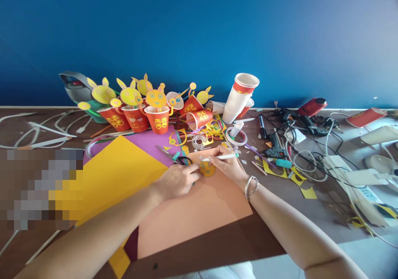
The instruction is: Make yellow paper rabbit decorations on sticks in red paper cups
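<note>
My right hand [226, 164] grips a white marker pen [221, 157] with a green end, its tip on a small round yellow paper cutout [207, 169]. The fingers of my left hand [178, 180] press down on the left edge of that cutout. The cutout lies on an orange paper sheet [199, 212] on the brown table. Scissors [172, 154] with a dark handle lie just beyond my left hand. A bracelet [251, 186] circles my right wrist.
Red paper cups [157, 119] with yellow bunny faces stand at the back, beside a stack of white cups [238, 98]. Yellow [115, 175] and purple [149, 140] sheets lie to the left. A glue gun [273, 144], cables, a power strip [363, 188] and paper scraps crowd the right.
</note>
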Motion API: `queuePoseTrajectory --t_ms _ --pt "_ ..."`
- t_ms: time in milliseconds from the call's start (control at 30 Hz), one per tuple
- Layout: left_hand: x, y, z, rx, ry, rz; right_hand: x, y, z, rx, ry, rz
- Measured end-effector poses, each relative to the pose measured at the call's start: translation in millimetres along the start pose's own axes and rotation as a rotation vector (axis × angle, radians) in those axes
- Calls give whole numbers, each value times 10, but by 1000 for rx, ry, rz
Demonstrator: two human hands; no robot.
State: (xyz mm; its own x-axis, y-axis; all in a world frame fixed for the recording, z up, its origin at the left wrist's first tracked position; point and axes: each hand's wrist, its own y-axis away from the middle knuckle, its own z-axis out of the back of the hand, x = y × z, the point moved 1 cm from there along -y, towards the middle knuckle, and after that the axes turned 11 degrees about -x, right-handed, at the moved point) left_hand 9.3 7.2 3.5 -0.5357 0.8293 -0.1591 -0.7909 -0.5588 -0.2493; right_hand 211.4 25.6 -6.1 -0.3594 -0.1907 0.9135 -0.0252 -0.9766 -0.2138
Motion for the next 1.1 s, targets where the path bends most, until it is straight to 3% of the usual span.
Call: queuePoseTrajectory --t_ms 133,700,1100 --pt "-4 -2 2 9 6 5 32 -3 17 -63 1 -67" --pt "-10 -3 -2 11 -15 2 35 -11 -12 -52 85 16" --pt "-3 -2 -11 -5 -18 -5 -119 -34 27 -155 -177 -215"
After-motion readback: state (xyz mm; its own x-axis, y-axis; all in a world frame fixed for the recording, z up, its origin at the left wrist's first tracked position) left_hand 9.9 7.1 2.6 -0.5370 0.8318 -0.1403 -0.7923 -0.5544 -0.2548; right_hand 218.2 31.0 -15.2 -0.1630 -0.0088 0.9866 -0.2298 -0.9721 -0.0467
